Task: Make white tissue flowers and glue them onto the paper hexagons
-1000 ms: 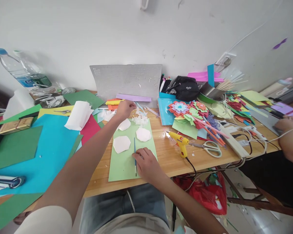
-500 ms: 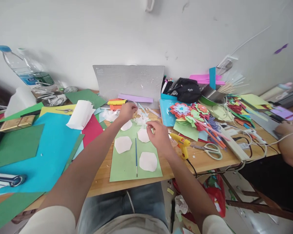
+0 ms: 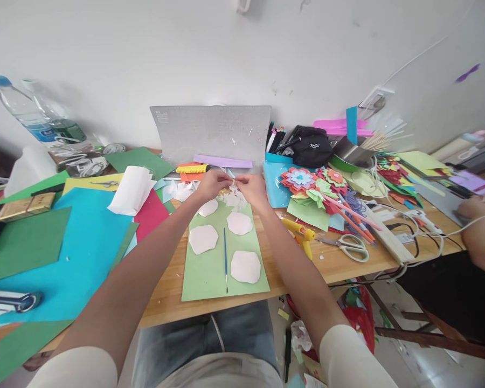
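My left hand (image 3: 213,185) and my right hand (image 3: 250,187) meet over the far end of a light green sheet (image 3: 206,277). Their fingertips are pinched close together; whatever lies between them is too small to make out. Just below are torn white paper scraps (image 3: 235,200). Several rounded white paper pieces (image 3: 204,239) lie flat on the green sheet, one partly beneath my left forearm. Between them rests a thin blue paintbrush (image 3: 226,258), bristles toward me. Beyond my left hand is a yellow utility knife (image 3: 192,168).
A grey cutting mat (image 3: 210,132) leans on the wall. To the right are a yellow glue gun (image 3: 301,231), scissors (image 3: 351,247), paper flowers (image 3: 301,180) and a power strip (image 3: 390,237). Coloured sheets (image 3: 92,231) and a white roll (image 3: 131,189) lie left. Another person's arm (image 3: 483,221) is far right.
My right hand has moved forward and slightly left, up to my left hand, and their fingertips now meet. My left hand has shifted slightly toward me. The paper pieces and paintbrush stay put.
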The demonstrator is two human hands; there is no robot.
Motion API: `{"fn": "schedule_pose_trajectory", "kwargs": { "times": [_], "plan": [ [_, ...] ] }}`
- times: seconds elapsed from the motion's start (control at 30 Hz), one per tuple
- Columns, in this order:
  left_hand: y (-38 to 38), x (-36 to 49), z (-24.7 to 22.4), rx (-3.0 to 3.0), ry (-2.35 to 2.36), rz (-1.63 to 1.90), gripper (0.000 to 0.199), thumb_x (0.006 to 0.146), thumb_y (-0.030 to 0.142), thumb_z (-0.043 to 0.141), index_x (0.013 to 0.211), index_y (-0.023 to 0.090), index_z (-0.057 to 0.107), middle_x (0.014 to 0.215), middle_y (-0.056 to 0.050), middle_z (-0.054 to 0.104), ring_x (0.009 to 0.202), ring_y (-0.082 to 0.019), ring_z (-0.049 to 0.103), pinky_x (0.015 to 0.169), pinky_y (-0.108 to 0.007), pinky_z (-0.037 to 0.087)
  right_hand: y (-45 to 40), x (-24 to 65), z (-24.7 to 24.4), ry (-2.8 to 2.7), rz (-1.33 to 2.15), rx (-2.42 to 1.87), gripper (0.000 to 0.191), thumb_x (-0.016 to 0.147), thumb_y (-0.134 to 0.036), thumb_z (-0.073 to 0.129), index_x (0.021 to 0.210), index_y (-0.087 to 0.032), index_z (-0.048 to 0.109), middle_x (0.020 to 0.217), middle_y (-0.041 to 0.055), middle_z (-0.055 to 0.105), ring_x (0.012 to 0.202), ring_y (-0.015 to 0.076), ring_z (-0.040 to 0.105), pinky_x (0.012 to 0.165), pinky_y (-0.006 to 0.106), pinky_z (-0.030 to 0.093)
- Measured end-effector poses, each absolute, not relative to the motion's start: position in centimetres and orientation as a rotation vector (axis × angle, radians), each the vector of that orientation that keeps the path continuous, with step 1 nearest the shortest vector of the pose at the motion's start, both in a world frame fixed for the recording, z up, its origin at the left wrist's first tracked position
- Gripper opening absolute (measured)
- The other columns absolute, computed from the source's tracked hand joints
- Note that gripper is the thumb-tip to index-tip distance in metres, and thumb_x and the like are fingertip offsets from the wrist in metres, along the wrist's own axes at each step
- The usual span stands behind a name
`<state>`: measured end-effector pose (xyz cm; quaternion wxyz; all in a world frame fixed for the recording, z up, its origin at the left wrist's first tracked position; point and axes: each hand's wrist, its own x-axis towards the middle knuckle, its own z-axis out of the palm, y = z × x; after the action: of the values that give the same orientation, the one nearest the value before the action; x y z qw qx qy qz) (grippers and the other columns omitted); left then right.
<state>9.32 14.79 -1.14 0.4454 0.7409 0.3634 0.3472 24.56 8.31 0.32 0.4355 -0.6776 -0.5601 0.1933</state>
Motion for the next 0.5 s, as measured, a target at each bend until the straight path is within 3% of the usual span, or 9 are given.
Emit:
{"fn": "schedule_pose_trajectory", "kwargs": {
  "times": [0.17, 0.27, 0.4, 0.5],
  "plan": [
    [14.9, 9.7, -1.3, 1.900, 1.019, 0.856, 0.019, 0.078, 0.021, 0.063, 0.093, 0.015, 0.074, 0.074, -0.007, 0.072, 0.071, -0.019, 0.067, 0.072, -0.030, 0.051, 9.0, 25.3, -0.2, -1.350, 0.319, -1.721, 0.019, 0.075, -0.015, 0.059, 0.080, -0.019, 0.076, 0.078, 0.0043, 0.076, 0.077, 0.0207, 0.070, 0.081, 0.035, 0.053],
    [14.8, 9.8, -0.8, 1.988, 1.162, 0.861, 0.022, 0.079, 0.017, 0.061, 0.097, 0.016, 0.074, 0.085, -0.009, 0.074, 0.082, -0.022, 0.068, 0.082, -0.033, 0.050, 8.8, 25.7, -0.1, -1.293, 0.240, -1.679, 0.020, 0.075, -0.016, 0.057, 0.081, -0.018, 0.076, 0.082, 0.0052, 0.076, 0.079, 0.0208, 0.070, 0.083, 0.036, 0.053],
    [13.6, 9.8, 0.3, 1.976, 1.211, 0.939, 0.023, 0.085, 0.018, 0.054, 0.097, 0.016, 0.074, 0.099, -0.011, 0.074, 0.099, -0.025, 0.066, 0.093, -0.036, 0.047, 7.7, 25.5, -0.3, -1.103, 0.474, -1.504, 0.019, 0.073, -0.023, 0.060, 0.084, -0.017, 0.075, 0.079, 0.0042, 0.075, 0.072, 0.0195, 0.069, 0.075, 0.034, 0.056],
    [11.6, 9.3, 1.2, 1.682, 1.099, 0.966, 0.024, 0.090, 0.029, 0.053, 0.094, 0.015, 0.072, 0.095, -0.010, 0.074, 0.092, -0.022, 0.068, 0.086, -0.034, 0.052, 6.3, 24.4, -0.6, -1.000, 0.626, -1.363, 0.022, 0.072, -0.029, 0.065, 0.087, -0.016, 0.074, 0.077, 0.0040, 0.074, 0.069, 0.0189, 0.068, 0.068, 0.033, 0.057]
  ]
}}
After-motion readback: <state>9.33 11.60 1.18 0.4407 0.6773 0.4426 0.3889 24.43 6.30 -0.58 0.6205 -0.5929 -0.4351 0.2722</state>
